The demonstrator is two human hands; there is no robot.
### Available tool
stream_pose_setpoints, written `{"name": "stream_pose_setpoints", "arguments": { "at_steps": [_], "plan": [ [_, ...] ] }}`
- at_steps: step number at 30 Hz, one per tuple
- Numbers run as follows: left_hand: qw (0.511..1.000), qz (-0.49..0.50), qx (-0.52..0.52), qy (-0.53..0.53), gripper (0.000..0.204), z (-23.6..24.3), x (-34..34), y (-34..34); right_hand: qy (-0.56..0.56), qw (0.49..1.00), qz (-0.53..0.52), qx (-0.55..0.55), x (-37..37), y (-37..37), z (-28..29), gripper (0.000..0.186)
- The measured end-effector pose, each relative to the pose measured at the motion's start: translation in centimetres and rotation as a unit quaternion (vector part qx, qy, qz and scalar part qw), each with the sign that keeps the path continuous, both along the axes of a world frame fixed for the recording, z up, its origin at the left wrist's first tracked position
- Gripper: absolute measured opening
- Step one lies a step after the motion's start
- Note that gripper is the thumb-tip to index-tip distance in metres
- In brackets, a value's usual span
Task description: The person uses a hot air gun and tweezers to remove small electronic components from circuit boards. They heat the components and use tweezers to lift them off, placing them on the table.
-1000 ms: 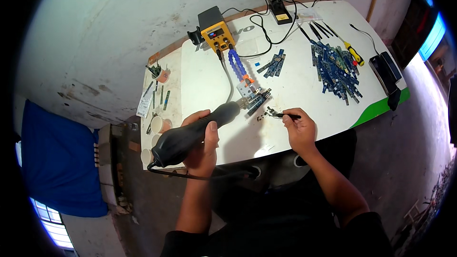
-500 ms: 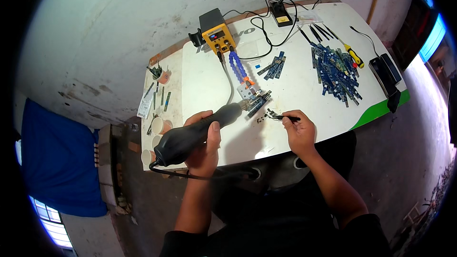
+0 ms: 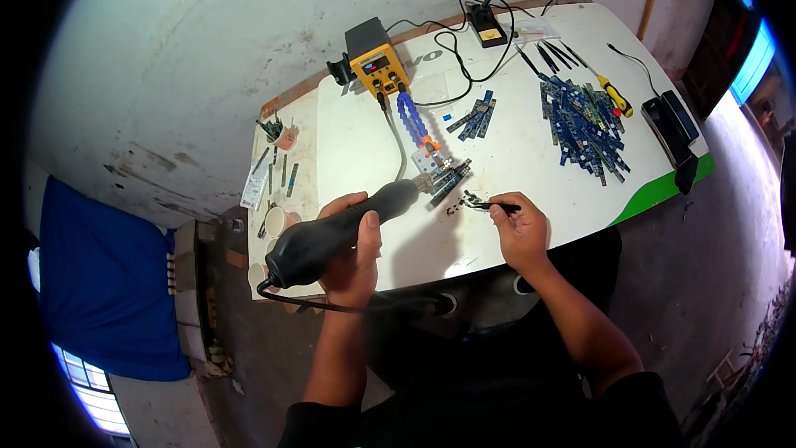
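Head view, looking down at a white table [image 3: 514, 141] where a person works with both bare hands. The left hand [image 3: 352, 245] is wrapped fully around the thick black handle of a hot air gun [image 3: 340, 228], fingers curled over the top and thumb along the near side. The gun's nozzle points away from the fingers toward a small circuit board [image 3: 448, 178] held in a clamp just beyond the tip. A black cord [image 3: 348, 307] runs from the gun's rear end, below the left wrist. The right hand [image 3: 518, 232] pinches a pair of black tweezers [image 3: 489, 205] between thumb and fingertips; their tips reach left of the fingers, close to the clamped board. A blue segmented arm [image 3: 412, 120] rises from the clamp toward a yellow station box [image 3: 377, 66] far beyond both hands. Well beyond the right fingers lies a heap of blue circuit boards [image 3: 584, 129], with a yellow-handled screwdriver [image 3: 613, 95] beside it.
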State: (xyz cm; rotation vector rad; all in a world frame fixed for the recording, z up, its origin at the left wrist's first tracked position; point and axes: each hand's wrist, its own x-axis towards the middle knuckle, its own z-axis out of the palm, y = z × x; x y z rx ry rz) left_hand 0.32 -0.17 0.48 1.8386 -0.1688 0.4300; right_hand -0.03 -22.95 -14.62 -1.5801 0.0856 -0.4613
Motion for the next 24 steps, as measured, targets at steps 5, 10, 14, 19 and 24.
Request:
{"name": "stream_pose_setpoints", "arguments": {
  "at_steps": [5, 10, 14, 19, 24],
  "plan": [
    [1.000, -0.003, -0.017, 0.004, 0.032, 0.09, 0.16, 0.13, 0.000, 1.000, -0.001, -0.010, -0.04, -0.05, 0.20, 0.010],
    [1.000, 0.003, 0.024, -0.009, 0.032, 0.05, -0.04, 0.17, -0.004, 1.000, -0.001, -0.010, -0.01, 0.05, 0.24, 0.010],
    [1.000, 0.004, 0.004, 0.001, 0.031, 0.08, 0.07, 0.03, -0.001, 1.000, -0.004, -0.013, -0.01, -0.08, 0.10, 0.010],
    [1.000, 0.014, 0.004, -0.004, 0.032, 0.18, 0.07, -0.10, 0.000, 1.000, 0.003, -0.013, -0.04, 0.01, 0.27, 0.011],
    [0.999, 0.011, 0.028, -0.021, 0.032, 0.15, -0.09, -0.22, 0.004, 1.000, 0.005, -0.002, -0.02, -0.02, 0.13, 0.010]
  ]
}}
